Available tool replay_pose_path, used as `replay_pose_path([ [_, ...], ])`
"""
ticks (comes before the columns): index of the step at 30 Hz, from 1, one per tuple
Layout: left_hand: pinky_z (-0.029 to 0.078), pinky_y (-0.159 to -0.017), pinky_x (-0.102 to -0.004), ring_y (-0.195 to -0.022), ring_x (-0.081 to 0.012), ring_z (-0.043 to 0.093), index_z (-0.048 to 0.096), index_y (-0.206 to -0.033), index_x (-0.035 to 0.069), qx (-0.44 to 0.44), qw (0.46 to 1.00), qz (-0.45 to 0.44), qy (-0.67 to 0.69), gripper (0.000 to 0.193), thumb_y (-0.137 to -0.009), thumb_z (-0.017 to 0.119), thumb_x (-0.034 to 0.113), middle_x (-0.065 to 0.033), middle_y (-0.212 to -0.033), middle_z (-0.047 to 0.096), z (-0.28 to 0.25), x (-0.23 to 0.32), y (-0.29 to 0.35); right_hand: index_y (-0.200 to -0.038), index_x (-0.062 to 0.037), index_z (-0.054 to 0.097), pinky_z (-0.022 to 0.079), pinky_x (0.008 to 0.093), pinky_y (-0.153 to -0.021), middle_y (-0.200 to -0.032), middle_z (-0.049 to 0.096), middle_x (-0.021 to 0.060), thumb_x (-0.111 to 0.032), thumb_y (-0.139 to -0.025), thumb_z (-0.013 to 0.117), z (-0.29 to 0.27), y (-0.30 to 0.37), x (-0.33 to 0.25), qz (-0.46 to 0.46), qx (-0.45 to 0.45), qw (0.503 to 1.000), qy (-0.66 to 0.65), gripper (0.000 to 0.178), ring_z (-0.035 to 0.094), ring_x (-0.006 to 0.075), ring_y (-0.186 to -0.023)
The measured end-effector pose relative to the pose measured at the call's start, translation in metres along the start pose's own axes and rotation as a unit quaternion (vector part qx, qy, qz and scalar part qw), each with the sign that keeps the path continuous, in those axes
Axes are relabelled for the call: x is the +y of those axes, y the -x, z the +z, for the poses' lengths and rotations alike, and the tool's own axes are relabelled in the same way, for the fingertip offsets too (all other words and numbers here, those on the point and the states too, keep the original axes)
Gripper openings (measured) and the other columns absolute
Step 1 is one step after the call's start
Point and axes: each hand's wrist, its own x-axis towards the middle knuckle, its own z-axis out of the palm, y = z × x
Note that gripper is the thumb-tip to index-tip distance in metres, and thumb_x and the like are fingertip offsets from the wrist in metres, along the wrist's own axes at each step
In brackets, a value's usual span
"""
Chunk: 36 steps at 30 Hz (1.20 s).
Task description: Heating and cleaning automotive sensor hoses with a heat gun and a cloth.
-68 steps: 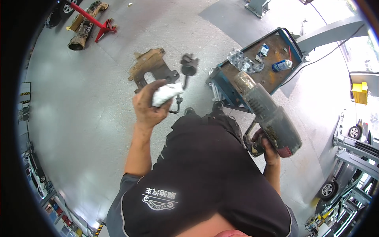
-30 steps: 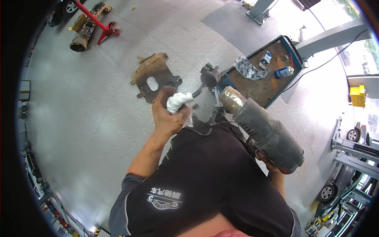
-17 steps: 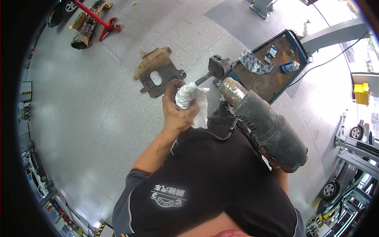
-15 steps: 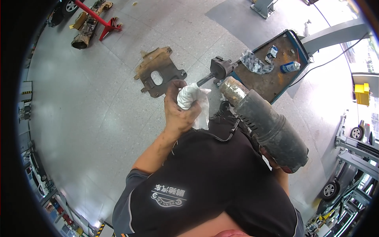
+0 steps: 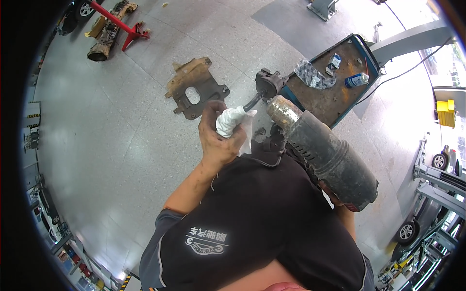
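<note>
My left hand (image 5: 213, 143) is closed round a bunched white cloth (image 5: 229, 122), which is wrapped about one end of a black tube (image 5: 252, 102). At the tube's other end sits a dark round part (image 5: 270, 82) with short stubs. A black heat gun (image 5: 335, 160) slants across my right side, its worn metal nozzle (image 5: 285, 112) close to the tube and pointing toward the dark part. My right hand (image 5: 328, 193) grips the heat gun from beneath; most of its fingers are hidden behind the body. A thin black cable (image 5: 272, 165) loops by my shirt front.
A flat brown and grey metal plate (image 5: 196, 89) lies on the floor ahead. To the right stands a tray cart (image 5: 323, 102) with clear plastic wrapping (image 5: 313, 76), a small box (image 5: 333, 64) and a blue spray can (image 5: 357, 80). A red stand (image 5: 132, 34) is far left.
The dark part, tube and left hand have shifted slightly left, and the tube looks more bent. The heat gun has moved a little left with them. Both grips stay the same.
</note>
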Motion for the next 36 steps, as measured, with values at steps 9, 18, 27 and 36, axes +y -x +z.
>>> replay_pose_path([
  [9, 0.043, -0.056, -0.0284, -0.06, -0.0157, 0.051, 0.048, -0.088, 0.002, 0.046, 0.976, 0.15, -0.149, 0.037, -0.056, 0.067, 0.006, -0.0063, -0.077, 0.049, -0.01, -0.008, 0.001, -0.121, -0.0064, 0.055, 0.04, 0.0381, -0.097, -0.117, 0.06, 0.0102, -0.012, -0.071, 0.077, -0.008, 0.006, 0.011, 0.021, -0.019, 1.0, 0.002, 0.055, 0.054, 0.027, -0.111],
  [18, 0.047, -0.054, -0.0277, -0.056, -0.0196, 0.055, 0.047, -0.085, 0.006, 0.005, 0.861, 0.398, -0.318, 0.041, -0.058, 0.077, 0.014, -0.0064, -0.067, 0.052, -0.039, -0.006, -0.022, -0.133, -0.0063, 0.042, 0.033, 0.0394, -0.104, -0.13, 0.05, 0.0116, -0.019, -0.071, 0.077, -0.02, 0.013, 0.032, -0.048, -0.081, 0.996, 0.009, 0.072, 0.047, 0.0268, -0.121],
  [27, 0.047, -0.054, -0.0343, -0.061, -0.0237, 0.058, 0.051, -0.077, 0.009, -0.034, 0.797, 0.505, -0.328, 0.038, -0.065, 0.076, 0.034, -0.0056, -0.069, 0.055, -0.055, 0.009, -0.033, -0.135, -0.0094, 0.039, 0.029, 0.0384, -0.106, -0.134, 0.046, 0.01, -0.029, -0.078, 0.068, -0.025, 0.02, 0.032, -0.004, -0.09, 0.991, 0.097, 0.066, 0.041, 0.025, -0.125],
  [36, 0.047, -0.053, -0.0336, -0.059, -0.0246, 0.057, 0.051, -0.078, 0.008, -0.06, 0.784, 0.521, -0.332, 0.041, -0.061, 0.08, 0.031, -0.0064, -0.066, 0.053, -0.061, 0.011, -0.037, -0.137, -0.0128, 0.037, 0.025, 0.0373, -0.109, -0.139, 0.041, 0.0081, -0.041, -0.086, 0.057, -0.034, 0.024, 0.024, 0.047, -0.092, 0.975, 0.198, 0.062, 0.035, 0.0229, -0.13],
])
